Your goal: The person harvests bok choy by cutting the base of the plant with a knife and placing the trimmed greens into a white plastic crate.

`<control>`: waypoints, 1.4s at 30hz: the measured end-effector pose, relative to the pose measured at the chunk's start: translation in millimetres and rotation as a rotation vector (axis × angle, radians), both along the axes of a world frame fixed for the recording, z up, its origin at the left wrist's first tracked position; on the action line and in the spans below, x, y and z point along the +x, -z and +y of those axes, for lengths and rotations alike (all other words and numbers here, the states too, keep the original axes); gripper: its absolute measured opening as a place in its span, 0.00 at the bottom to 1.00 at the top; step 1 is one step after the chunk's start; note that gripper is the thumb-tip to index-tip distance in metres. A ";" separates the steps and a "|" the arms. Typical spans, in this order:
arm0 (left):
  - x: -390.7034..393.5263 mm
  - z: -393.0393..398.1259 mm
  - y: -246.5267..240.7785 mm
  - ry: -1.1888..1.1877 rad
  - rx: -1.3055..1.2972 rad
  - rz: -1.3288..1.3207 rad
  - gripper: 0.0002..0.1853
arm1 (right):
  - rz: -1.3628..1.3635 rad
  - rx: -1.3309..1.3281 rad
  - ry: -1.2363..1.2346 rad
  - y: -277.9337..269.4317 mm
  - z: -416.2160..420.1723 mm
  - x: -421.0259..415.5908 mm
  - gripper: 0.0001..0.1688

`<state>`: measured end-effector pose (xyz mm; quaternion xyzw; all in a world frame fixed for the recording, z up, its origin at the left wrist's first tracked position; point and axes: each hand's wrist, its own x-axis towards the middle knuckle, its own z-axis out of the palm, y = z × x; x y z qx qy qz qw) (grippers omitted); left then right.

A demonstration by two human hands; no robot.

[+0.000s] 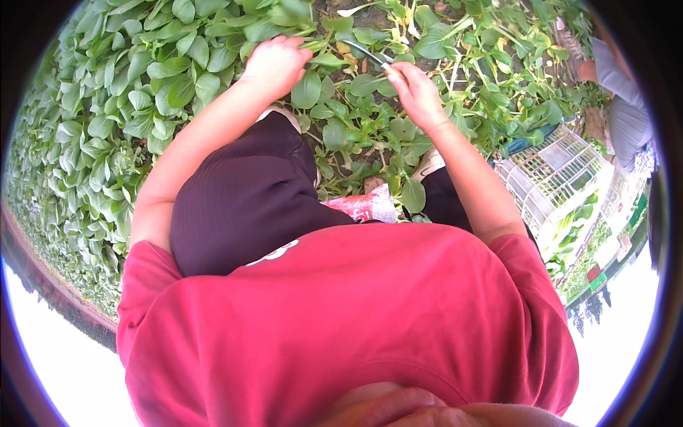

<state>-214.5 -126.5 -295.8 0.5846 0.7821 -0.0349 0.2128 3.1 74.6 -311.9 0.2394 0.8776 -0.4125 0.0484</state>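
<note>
My left hand (pixel 276 63) is curled around a leafy green plant (pixel 291 15), which looks like bok choy; its leaves are blurred and the fingers hide part of its stems. In my right hand (pixel 419 95) is the handle of a sickle, mostly covered by the fingers. The sickle's thin curved blade (pixel 368 52) points left, its tip close to the stems beside my left hand. Below the blade, low leafy greens (pixel 363 120) grow between my shoes.
Dense greens (pixel 101 123) stand on the left. Cut leaves and pale stems (pixel 453 45) litter the soil at upper right. A white plastic crate (pixel 555 171) with greens in it is on the right. Another person (pixel 627 107) is at the far right edge. A red-and-white packet (pixel 368 204) shows between my legs.
</note>
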 end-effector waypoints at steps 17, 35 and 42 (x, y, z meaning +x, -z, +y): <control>-16.9 -32.1 43.5 -0.232 0.292 -0.370 0.14 | -0.376 0.114 -0.081 44.9 -32.9 -49.4 0.20; -4.3 -35.4 -22.0 -0.786 0.548 -1.358 0.12 | 0.263 -1.122 0.471 -20.7 2.2 -42.2 0.14; 1.4 -20.6 -50.8 -0.596 0.474 -1.040 0.15 | 0.359 -1.080 0.347 -54.8 -5.4 -62.4 0.13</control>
